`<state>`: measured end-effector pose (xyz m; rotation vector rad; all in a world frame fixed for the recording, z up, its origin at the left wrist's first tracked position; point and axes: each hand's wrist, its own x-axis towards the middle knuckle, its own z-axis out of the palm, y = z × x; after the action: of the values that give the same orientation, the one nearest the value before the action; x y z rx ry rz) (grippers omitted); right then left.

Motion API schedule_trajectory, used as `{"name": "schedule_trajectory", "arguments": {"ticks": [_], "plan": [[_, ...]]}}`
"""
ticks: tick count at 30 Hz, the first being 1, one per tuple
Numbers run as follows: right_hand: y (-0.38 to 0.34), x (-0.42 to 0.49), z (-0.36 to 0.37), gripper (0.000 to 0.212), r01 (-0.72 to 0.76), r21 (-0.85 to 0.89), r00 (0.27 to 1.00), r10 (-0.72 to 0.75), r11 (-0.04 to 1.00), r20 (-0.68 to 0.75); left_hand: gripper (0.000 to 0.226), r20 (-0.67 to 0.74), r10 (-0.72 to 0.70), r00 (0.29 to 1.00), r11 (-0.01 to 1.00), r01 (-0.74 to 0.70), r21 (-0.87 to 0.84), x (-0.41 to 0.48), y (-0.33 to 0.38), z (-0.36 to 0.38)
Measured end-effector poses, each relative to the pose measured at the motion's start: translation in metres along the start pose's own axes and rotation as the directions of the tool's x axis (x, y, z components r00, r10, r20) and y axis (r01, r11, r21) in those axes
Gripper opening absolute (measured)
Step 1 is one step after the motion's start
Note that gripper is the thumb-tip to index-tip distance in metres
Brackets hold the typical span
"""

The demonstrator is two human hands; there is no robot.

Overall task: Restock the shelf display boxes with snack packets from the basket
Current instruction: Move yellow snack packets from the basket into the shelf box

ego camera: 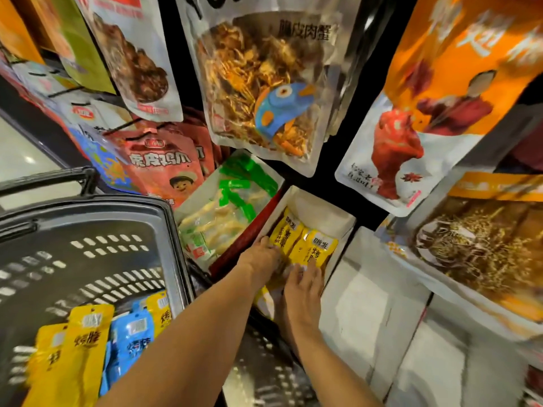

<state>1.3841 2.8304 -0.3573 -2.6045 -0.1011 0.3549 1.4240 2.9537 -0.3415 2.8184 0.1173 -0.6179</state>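
Yellow snack packets (305,248) upright in white display box (323,212), near end | left hand (260,259) on left packet's lower end, fingers blurred, grip cannot be told | right hand (302,292) flat, fingers straight, pressing right packet | grey basket (88,204) to the left holds yellow basket packets (85,348) and blue packets (132,342)

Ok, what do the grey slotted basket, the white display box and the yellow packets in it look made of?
Grey slotted basket: rigid moulded plastic, judging by its cut slots and faint sheen. White display box: probably matte cardboard, with flat, thin walls. Yellow snack packets: likely glossy printed plastic film, catching highlights.
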Motion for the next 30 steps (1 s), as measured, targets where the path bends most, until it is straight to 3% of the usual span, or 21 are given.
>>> {"name": "schedule_trajectory", "arguments": {"ticks": [1,3,5,8,13,19,30], "plan": [[0.003,0.006,0.004,0.027,0.014,-0.120,0.999,-0.007,0.993,0.052,0.050,-0.005,-0.007,1.000,1.000,0.007,0.023,-0.001,0.001,0.002],[0.004,0.010,0.007,0.046,0.083,-0.344,0.992,-0.046,0.935,0.116,0.053,0.009,-0.017,1.000,0.990,0.016,0.141,-0.006,0.003,-0.004],[0.013,0.011,0.005,0.058,0.205,-0.469,0.971,-0.118,0.859,0.209,0.054,0.074,-0.039,0.997,0.983,0.025,0.181,-0.004,0.000,0.000],[0.017,0.015,-0.002,0.061,0.248,-0.600,0.962,-0.117,0.760,0.248,0.062,0.131,-0.058,0.990,0.983,0.033,0.183,-0.004,-0.002,0.002],[0.018,0.020,-0.008,0.063,0.296,-0.674,0.954,-0.171,0.677,0.248,0.087,0.189,0.017,0.982,0.972,-0.061,0.225,0.008,-0.014,0.015],[0.017,0.027,-0.010,0.062,0.359,-0.668,0.931,-0.204,0.652,0.302,0.118,0.299,0.018,0.954,0.959,-0.102,0.265,0.016,-0.021,0.036],[0.013,0.030,-0.024,0.054,0.391,-0.605,0.915,-0.218,0.693,0.340,0.096,0.234,0.034,0.972,0.986,-0.071,0.151,0.011,-0.019,0.031]]}}
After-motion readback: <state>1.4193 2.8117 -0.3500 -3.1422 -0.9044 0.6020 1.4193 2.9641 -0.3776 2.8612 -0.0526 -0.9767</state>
